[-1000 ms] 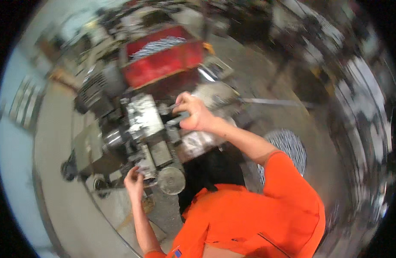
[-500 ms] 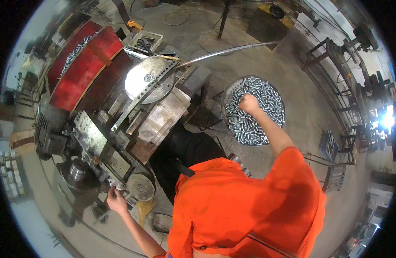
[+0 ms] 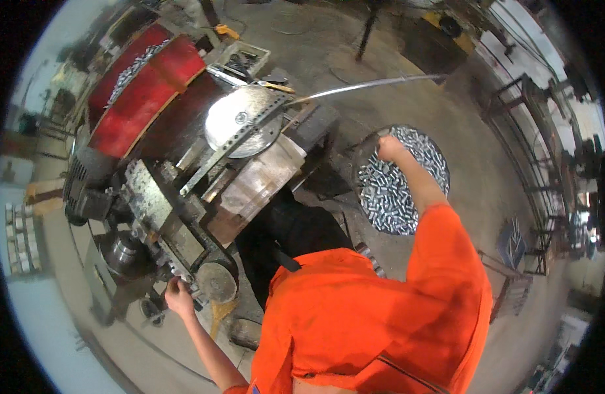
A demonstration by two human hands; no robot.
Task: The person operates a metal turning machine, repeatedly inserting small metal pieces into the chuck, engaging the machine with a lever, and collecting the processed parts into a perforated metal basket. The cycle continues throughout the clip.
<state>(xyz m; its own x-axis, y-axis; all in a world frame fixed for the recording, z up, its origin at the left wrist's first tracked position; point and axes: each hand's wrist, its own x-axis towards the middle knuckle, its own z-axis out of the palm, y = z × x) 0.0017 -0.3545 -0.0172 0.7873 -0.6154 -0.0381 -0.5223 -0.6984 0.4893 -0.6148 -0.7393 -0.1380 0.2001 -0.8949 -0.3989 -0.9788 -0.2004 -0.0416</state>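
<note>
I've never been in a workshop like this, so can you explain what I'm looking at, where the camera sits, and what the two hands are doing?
The picture comes from a camera worn on the person's head, looking down, with a very wide lens that bends straight edges. The orange shirt at the bottom is the wearer's own. In front stands a heavy metal machine with a red curved guard, a round metal disc and a long thin rod sticking out to the right. The left hand is at the near end of the machine, on a small part I can't make out. The right hand reaches into a round tub full of small shiny metal pieces on the concrete floor. Whether it grips any is hidden.
</note>
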